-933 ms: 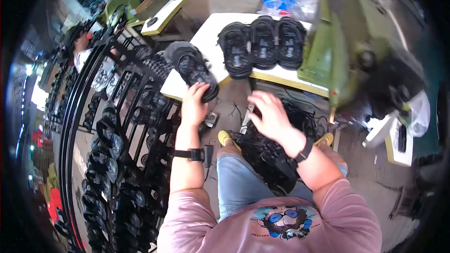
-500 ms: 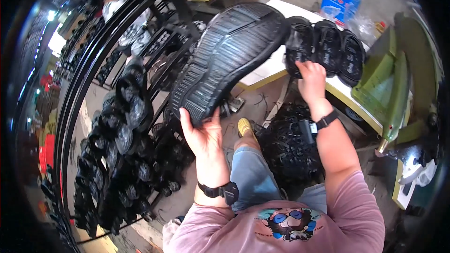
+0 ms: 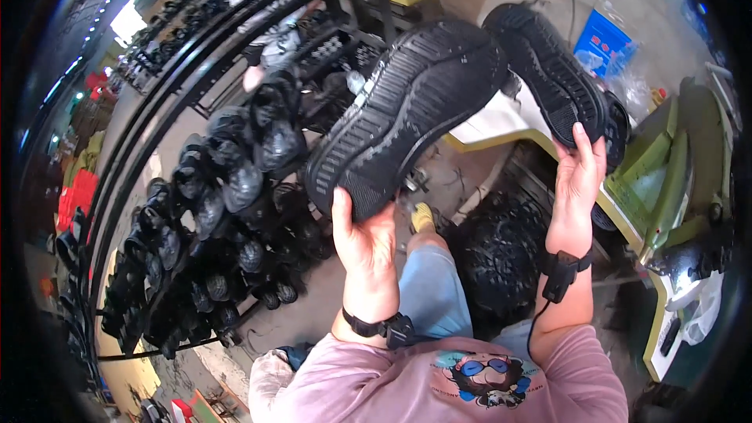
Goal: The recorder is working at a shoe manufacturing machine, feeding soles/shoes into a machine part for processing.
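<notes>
My left hand [image 3: 366, 247] grips a black sandal [image 3: 427, 98] by its heel end, thumb on the sole, with the ridged sole turned toward me. A second black sandal [image 3: 556, 74] is held by its lower end in my right hand [image 3: 580, 176]. Its sole faces me too, and the two toe ends nearly meet. Behind the right-hand sandal, another black sandal [image 3: 619, 131] shows in part at the table's edge. The uppers of both held sandals are hidden from me.
On my left, a black metal rack [image 3: 164, 82] carries many black shoes [image 3: 274, 137]. A white table [image 3: 501, 116] lies ahead, with a green machine [image 3: 650, 164] on its right. Below it is a heap of black scraps [image 3: 501, 254]. A blue bag [image 3: 605, 41] and a person [image 3: 266, 0] are farther off.
My right hand has lifted a sandal from the row on the table and turned its sole toward me. The left-hand sandal has shifted slightly right. My view has moved too.
</notes>
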A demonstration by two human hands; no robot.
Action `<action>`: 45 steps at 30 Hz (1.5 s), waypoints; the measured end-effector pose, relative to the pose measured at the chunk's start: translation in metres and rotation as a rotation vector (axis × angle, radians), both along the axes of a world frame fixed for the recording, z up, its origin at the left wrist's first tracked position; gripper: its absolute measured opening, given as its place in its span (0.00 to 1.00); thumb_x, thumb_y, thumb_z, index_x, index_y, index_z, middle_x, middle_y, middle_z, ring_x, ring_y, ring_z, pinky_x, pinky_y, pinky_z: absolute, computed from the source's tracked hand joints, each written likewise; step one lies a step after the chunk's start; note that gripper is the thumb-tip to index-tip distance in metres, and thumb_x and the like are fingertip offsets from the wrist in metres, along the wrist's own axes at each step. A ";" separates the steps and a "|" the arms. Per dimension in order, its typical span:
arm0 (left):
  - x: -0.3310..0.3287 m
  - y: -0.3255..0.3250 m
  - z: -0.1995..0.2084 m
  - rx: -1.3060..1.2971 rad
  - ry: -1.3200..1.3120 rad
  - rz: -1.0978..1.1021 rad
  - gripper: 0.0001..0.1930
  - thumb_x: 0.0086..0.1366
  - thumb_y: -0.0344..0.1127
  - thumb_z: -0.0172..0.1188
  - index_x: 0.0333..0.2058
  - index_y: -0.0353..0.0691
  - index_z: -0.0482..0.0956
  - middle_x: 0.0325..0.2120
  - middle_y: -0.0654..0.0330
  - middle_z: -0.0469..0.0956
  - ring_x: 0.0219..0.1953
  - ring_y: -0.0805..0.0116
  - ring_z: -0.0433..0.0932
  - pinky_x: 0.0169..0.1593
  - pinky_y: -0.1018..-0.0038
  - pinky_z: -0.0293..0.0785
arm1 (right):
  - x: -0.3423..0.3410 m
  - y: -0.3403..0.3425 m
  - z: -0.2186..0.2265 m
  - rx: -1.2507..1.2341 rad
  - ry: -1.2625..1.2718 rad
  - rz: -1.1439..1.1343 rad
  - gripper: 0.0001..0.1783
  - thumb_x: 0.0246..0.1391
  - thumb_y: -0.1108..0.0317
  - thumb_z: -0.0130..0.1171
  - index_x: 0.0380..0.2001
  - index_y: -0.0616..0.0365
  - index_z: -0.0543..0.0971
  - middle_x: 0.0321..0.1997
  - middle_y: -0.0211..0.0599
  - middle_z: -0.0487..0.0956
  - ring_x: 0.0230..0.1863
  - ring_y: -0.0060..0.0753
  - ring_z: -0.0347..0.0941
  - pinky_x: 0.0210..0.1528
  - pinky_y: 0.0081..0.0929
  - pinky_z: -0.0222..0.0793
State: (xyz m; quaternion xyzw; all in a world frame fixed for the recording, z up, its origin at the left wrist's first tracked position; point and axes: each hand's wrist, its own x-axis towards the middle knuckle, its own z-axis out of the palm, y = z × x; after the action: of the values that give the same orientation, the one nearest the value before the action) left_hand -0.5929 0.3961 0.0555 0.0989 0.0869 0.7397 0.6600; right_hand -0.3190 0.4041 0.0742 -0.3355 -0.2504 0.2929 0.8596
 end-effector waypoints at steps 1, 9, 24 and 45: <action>-0.010 -0.008 0.003 0.037 0.036 0.054 0.24 0.62 0.38 0.57 0.55 0.37 0.66 0.54 0.53 0.70 0.57 0.55 0.67 0.61 0.53 0.61 | -0.012 0.003 0.011 0.028 -0.126 -0.030 0.17 0.52 0.79 0.56 0.47 0.63 0.73 0.45 0.37 0.77 0.44 0.30 0.75 0.48 0.30 0.73; -0.141 -0.046 0.100 0.481 0.817 1.585 0.21 0.63 0.34 0.57 0.52 0.29 0.68 0.49 0.52 0.72 0.50 0.64 0.71 0.54 0.72 0.68 | -0.195 0.105 0.126 0.580 -1.197 -0.194 0.23 0.30 0.84 0.54 0.36 0.59 0.79 0.41 0.44 0.78 0.47 0.42 0.74 0.51 0.32 0.70; -0.151 0.085 0.209 0.892 1.850 1.352 0.25 0.41 0.19 0.62 0.44 0.32 0.74 0.44 0.48 0.76 0.50 0.55 0.75 0.56 0.61 0.68 | -0.298 0.117 0.098 0.429 -1.599 -0.044 0.37 0.40 0.71 0.61 0.58 0.59 0.63 0.61 0.48 0.62 0.62 0.54 0.56 0.63 0.47 0.52; -0.193 0.223 0.236 -0.354 2.515 0.371 0.53 0.49 0.79 0.43 0.38 0.21 0.77 0.31 0.42 0.79 0.36 0.52 0.79 0.40 0.63 0.72 | -0.147 0.064 -0.012 0.050 -1.594 -0.159 0.20 0.44 0.65 0.60 0.43 0.56 0.76 0.46 0.37 0.76 0.50 0.38 0.69 0.53 0.36 0.62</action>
State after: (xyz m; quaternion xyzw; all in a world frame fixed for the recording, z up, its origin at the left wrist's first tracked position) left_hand -0.7862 0.6189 0.2912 0.6236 0.7564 0.1967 0.0159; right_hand -0.4657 0.4679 0.0624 -0.4412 -0.7711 -0.1026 0.4475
